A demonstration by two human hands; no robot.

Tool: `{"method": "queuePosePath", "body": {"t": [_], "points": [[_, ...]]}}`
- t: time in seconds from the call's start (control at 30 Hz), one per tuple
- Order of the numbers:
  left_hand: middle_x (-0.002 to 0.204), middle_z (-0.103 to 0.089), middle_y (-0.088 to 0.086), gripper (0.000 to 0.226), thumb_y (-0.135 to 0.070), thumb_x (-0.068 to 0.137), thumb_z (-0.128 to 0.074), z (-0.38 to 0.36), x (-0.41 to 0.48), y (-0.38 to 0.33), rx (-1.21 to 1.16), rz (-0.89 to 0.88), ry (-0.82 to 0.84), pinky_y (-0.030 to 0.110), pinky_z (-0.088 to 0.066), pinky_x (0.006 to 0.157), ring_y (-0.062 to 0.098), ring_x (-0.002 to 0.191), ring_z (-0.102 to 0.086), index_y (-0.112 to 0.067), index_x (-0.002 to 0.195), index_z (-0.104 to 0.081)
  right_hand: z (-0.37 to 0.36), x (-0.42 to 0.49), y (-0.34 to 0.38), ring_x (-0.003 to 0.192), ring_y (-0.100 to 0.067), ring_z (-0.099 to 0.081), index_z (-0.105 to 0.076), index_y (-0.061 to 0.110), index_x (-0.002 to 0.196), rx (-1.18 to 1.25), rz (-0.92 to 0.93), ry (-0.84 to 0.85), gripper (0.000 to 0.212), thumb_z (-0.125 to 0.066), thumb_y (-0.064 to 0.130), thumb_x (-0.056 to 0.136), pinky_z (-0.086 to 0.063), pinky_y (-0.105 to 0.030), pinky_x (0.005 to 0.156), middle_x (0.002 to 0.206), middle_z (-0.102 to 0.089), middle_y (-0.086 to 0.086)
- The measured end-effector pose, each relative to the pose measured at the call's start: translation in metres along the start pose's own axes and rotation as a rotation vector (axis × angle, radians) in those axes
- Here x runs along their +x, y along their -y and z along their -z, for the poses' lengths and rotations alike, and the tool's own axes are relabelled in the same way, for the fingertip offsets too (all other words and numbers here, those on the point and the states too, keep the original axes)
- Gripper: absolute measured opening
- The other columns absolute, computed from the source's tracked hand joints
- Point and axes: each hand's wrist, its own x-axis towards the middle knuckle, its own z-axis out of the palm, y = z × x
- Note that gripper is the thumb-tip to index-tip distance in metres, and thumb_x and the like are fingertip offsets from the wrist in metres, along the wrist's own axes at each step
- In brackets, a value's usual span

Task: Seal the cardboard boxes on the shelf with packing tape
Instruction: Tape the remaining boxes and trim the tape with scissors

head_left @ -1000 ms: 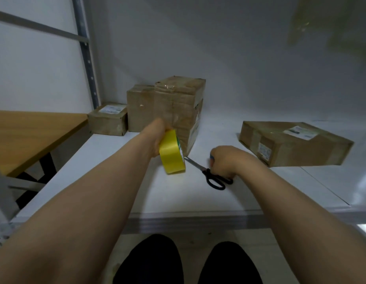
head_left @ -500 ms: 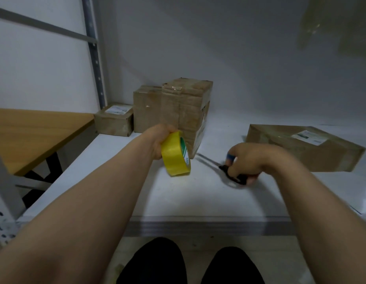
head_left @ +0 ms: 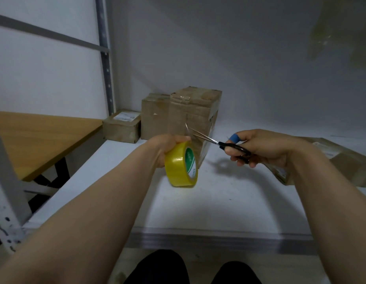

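My left hand grips a yellow roll of packing tape above the white shelf. A clear strip runs from the roll up to the tall cardboard box just behind it. My right hand holds black-handled scissors in the air, their blades parted and pointing left at that strip. A blue band sits on one finger of this hand. A flat cardboard box lies on the shelf at the right, partly behind my right forearm.
A second brown box stands left of the tall one, and a small labelled box sits in the shelf's back left corner. A wooden table adjoins the shelf on the left. A grey metal upright rises there.
My right hand has picked the scissors up off the shelf and raised them, blades now parted beside the tape strip. My left hand and the roll have stayed near the tall box.
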Motion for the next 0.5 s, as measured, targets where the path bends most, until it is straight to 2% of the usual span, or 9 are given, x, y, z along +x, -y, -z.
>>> {"method": "queuePosePath", "body": {"t": [0.13,0.23,0.33,0.4,0.5], "points": [[0.092,-0.066,0.018,0.026,-0.022,0.092,-0.072,-0.005,0.001,-0.002,0.022,0.015,-0.018,0.044,-0.055,0.072,0.030,0.078,-0.065,-0.004,0.106,-0.061,-0.001,0.008,0.004,0.071,-0.013,-0.066,-0.071,0.012,0.103,-0.033,-0.010,0.012,0.052,-0.083,0.039,0.060,-0.047,-0.023,0.054,0.083,-0.070,-0.006],[0.087,-0.064,0.016,0.018,-0.019,0.094,-0.070,-0.003,0.001,-0.001,-0.011,0.003,-0.042,0.043,-0.054,0.071,0.029,0.075,-0.063,-0.005,0.094,-0.059,-0.002,0.014,0.006,0.071,-0.012,-0.066,-0.072,0.012,0.105,-0.044,-0.012,0.021,0.055,-0.084,0.037,0.059,-0.047,-0.022,0.054,0.081,-0.071,-0.005],[0.088,-0.064,0.016,0.017,-0.018,0.094,-0.070,0.000,0.001,0.001,-0.051,-0.005,-0.051,0.044,-0.053,0.073,0.029,0.075,-0.063,-0.006,0.094,-0.058,-0.003,0.021,0.007,0.070,-0.012,-0.067,-0.072,0.013,0.105,-0.045,-0.013,0.016,0.052,-0.085,0.034,0.059,-0.047,-0.022,0.053,0.078,-0.072,-0.002],[0.091,-0.066,0.017,0.022,-0.020,0.092,-0.072,0.002,0.001,0.001,-0.054,-0.008,-0.049,0.043,-0.055,0.070,0.030,0.077,-0.064,-0.005,0.104,-0.060,-0.003,0.024,0.008,0.070,-0.012,-0.067,-0.073,0.014,0.104,-0.055,-0.010,0.010,0.045,-0.085,0.031,0.064,-0.047,-0.022,0.052,0.078,-0.073,-0.003],[0.096,-0.067,0.018,0.033,-0.021,0.091,-0.073,0.004,0.003,0.001,-0.034,-0.004,-0.044,0.046,-0.056,0.078,0.031,0.081,-0.065,-0.004,0.116,-0.060,-0.002,0.025,0.008,0.071,-0.013,-0.066,-0.074,0.014,0.102,-0.084,-0.007,-0.008,0.030,-0.085,0.024,0.075,-0.046,-0.022,0.052,0.077,-0.073,-0.004]]}}
